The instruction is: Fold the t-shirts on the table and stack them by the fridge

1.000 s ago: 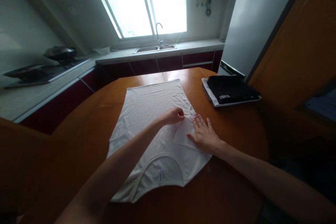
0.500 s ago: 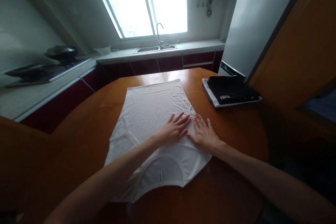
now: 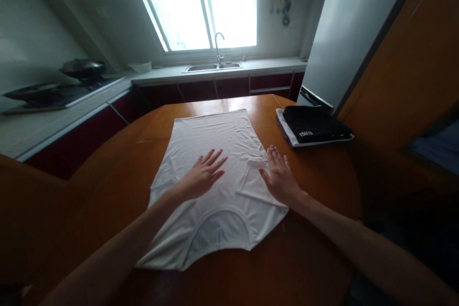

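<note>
A white T-shirt [image 3: 218, 138] lies spread on the wooden table [image 3: 125, 148], its neckline towards me and its hem towards the window. Over the middle of the shirt is my left hand [image 3: 201, 174], fingers spread and holding nothing; whether it touches the cloth I cannot tell. My right hand [image 3: 281, 177] is at the shirt's right edge, by the sleeve that lies folded in on the body. Its fingers are stretched out flat with the thumb apart. Light wrinkles run across the shirt near the right side.
Folded clothes [image 3: 315, 126], black on top with white beneath, lie at the table's right. Beyond the table are a counter with a sink [image 3: 213, 67] and, to the left, a stove with a dark pan [image 3: 83, 69]. A refrigerator [image 3: 333, 33] stands at the right.
My left hand has moved left, away from my right hand, to the middle of the shirt. My right hand has stayed near the right edge, shifting only slightly.
</note>
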Motion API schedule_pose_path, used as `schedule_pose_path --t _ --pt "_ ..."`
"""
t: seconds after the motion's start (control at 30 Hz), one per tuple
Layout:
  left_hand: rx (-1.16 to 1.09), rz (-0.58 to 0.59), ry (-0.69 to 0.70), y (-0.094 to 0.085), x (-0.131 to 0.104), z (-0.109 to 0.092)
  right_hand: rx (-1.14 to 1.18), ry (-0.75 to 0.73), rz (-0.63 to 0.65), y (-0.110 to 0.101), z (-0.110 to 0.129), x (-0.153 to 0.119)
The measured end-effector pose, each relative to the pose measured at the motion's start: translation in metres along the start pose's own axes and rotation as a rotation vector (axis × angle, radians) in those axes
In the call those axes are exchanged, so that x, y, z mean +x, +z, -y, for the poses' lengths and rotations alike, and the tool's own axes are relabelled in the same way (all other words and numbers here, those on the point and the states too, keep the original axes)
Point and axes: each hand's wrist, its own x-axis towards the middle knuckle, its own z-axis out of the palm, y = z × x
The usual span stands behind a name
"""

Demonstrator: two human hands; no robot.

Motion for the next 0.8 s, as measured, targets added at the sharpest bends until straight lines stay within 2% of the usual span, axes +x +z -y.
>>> schedule_pose_path --t 0.07,0.17,0.23,0.3,0.43,0.53,0.67,0.8 --pt "-0.034 -0.022 -0.099 -0.01 -0.021 0.026 0.012 -0.067 -0.016 0.003 0.005 -0.001" --pt "-0.083 -0.107 -0.258 -0.014 -0.051 0.059 -0.023 -0.127 0.086 0.012 0.013 -0.003" --pt "-0.104 -0.151 -0.336 -0.009 -0.068 0.073 -0.058 -0.126 0.15 0.018 0.015 -0.005" --pt "-0.109 -0.18 -0.376 0.0 -0.082 0.078 -0.084 -0.092 0.157 0.02 0.015 -0.006" --pt "-0.072 -0.234 -0.42 0.023 -0.097 0.071 -0.103 -0.047 0.05 0.017 0.012 0.001" --pt "-0.034 -0.18 -0.426 0.032 -0.099 0.06 -0.088 -0.108 -0.001 0.015 0.009 0.018" --pt "0.017 -0.074 -0.397 0.029 -0.1 0.048 -0.043 -0.136 -0.048 0.021 0.001 0.046" --pt "0.057 -0.158 -0.371 0.02 -0.101 0.032 0.04 -0.086 -0.137 0.029 -0.012 0.06"
